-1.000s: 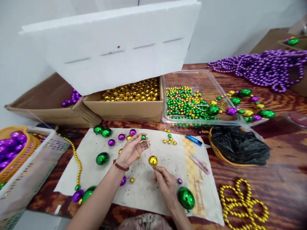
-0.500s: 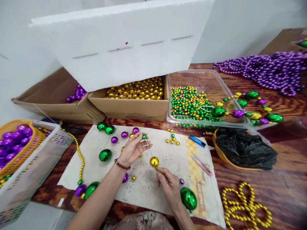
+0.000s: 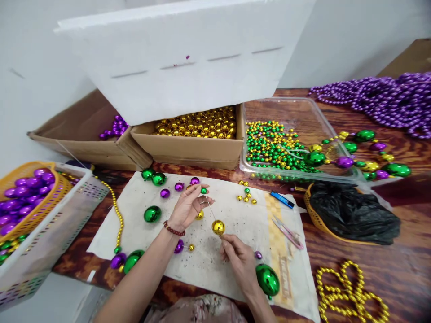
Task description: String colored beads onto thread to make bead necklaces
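Between thumb and finger, my left hand (image 3: 189,206) pinches a small green bead (image 3: 204,190), its other fingers partly spread. A thin pale string runs from that bead down to a shiny gold ball (image 3: 218,227). My right hand (image 3: 239,260) is closed just below the gold ball, with its fingertips at the ball's lower end; what they pinch there is too small to make out. Both hands are over a white cloth (image 3: 215,269). Purple balls (image 3: 164,193) and green balls (image 3: 152,214) lie to the left, and a large green ball (image 3: 268,279) is beside my right wrist.
Behind the cloth stand a cardboard box of gold balls (image 3: 188,149) and a clear tray (image 3: 323,119) of small beads. A blue cutter (image 3: 282,199) and pink-handled snips (image 3: 288,233) lie right, near a basket with a black bag (image 3: 350,213). A white crate (image 3: 50,251) stands left.
The view has shifted slightly, so the surroundings appear a little further right. Both hands keep nearly the same hold on the bead and by the gold ball.
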`<action>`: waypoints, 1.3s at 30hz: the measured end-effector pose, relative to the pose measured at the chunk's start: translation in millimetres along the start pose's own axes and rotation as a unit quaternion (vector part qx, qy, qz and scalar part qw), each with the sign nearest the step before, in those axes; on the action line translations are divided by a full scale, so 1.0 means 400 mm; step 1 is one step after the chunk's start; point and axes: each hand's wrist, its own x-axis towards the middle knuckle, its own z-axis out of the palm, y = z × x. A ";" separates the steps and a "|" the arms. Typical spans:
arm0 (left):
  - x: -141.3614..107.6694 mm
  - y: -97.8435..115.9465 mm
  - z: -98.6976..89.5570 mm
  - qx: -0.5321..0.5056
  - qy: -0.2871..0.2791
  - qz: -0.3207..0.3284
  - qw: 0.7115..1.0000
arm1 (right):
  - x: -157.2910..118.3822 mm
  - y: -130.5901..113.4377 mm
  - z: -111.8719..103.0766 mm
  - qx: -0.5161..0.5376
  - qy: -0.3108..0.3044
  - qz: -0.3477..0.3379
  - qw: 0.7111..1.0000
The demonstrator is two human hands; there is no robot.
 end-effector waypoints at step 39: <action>0.165 0.085 -0.081 0.786 0.052 0.171 0.592 | 0.032 0.035 0.038 0.090 0.082 0.057 0.991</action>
